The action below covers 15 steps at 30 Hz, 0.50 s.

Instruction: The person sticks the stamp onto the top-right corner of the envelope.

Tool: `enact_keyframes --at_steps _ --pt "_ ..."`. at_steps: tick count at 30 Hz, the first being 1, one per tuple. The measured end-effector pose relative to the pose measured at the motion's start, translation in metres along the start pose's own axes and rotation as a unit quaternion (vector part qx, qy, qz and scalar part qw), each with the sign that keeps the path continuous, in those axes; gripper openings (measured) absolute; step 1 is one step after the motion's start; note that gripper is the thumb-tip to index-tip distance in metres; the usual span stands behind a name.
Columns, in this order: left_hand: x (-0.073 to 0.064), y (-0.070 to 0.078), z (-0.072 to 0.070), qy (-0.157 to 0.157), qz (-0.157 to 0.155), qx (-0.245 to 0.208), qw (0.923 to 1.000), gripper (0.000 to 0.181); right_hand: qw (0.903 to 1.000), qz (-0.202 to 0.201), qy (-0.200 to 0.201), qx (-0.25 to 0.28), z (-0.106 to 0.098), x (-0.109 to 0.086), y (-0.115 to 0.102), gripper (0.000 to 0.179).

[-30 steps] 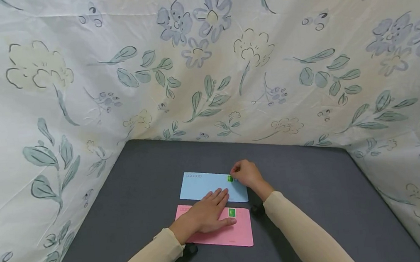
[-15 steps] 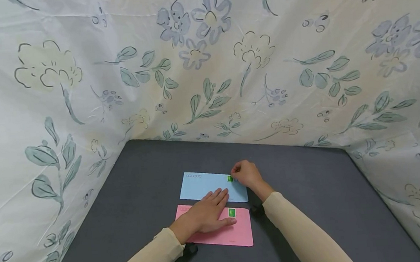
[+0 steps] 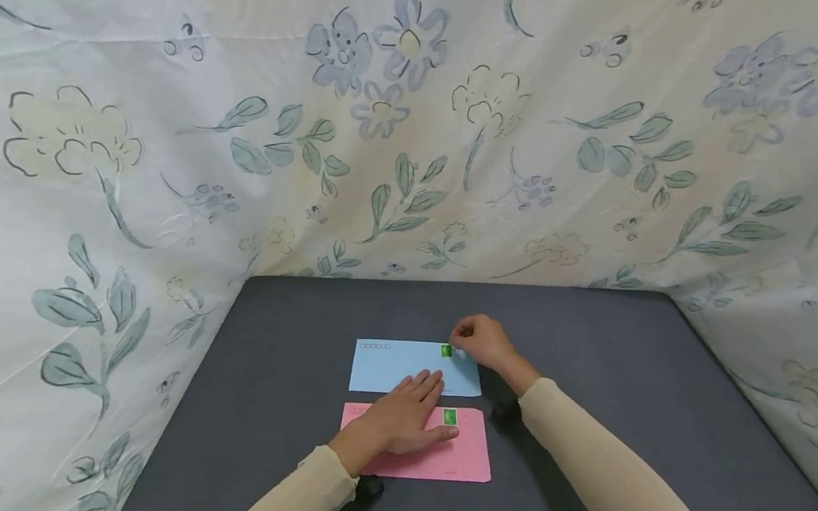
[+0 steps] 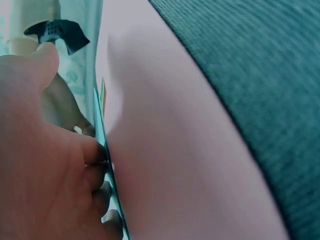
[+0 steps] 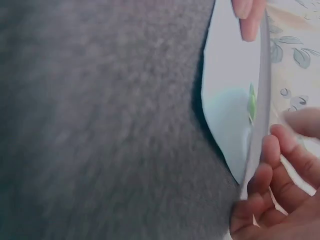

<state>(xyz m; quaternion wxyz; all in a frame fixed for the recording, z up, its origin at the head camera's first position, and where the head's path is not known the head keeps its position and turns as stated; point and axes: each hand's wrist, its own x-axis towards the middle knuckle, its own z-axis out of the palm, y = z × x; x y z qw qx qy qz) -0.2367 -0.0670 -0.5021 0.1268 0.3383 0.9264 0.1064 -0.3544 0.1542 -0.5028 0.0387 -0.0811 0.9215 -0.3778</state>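
A light blue envelope [image 3: 389,363] lies above a pink envelope [image 3: 456,462] in the head view. Each has a green stamp: the blue envelope's stamp [image 3: 446,350] and the pink envelope's stamp [image 3: 449,417]. My left hand [image 3: 398,423] lies flat with straight fingers across both envelopes, its fingertips on the blue one. My right hand [image 3: 485,340] has curled fingers, with thumb and index finger close together by the upper right corner of the blue envelope's stamp. In the right wrist view those fingertips [image 5: 276,132] are near the green stamp; whether they pinch anything is unclear.
The envelopes lie on a dark grey table [image 3: 297,314]. A flower-patterned cloth [image 3: 398,126] hangs behind the table and along its sides. A black wrist device [image 3: 505,412] sits under the right sleeve, and another black device [image 3: 368,489] under the left.
The view has tilted very slightly, shifting the whole scene a little. Both hands, the envelopes and the stamps keep the same places relative to each other.
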Motion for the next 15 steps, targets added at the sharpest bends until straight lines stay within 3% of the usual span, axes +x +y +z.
enact_keyframes --at_steps 8,15 --pt "-0.003 -0.005 -0.001 0.006 -0.014 -0.015 0.9998 0.096 0.9958 -0.088 0.007 0.021 -0.018 -0.023 -0.01 0.029" --pt "-0.008 -0.009 0.001 0.026 -0.01 -0.01 0.9996 0.1 0.9912 -0.131 0.017 0.004 -0.033 -0.055 -0.011 0.038"
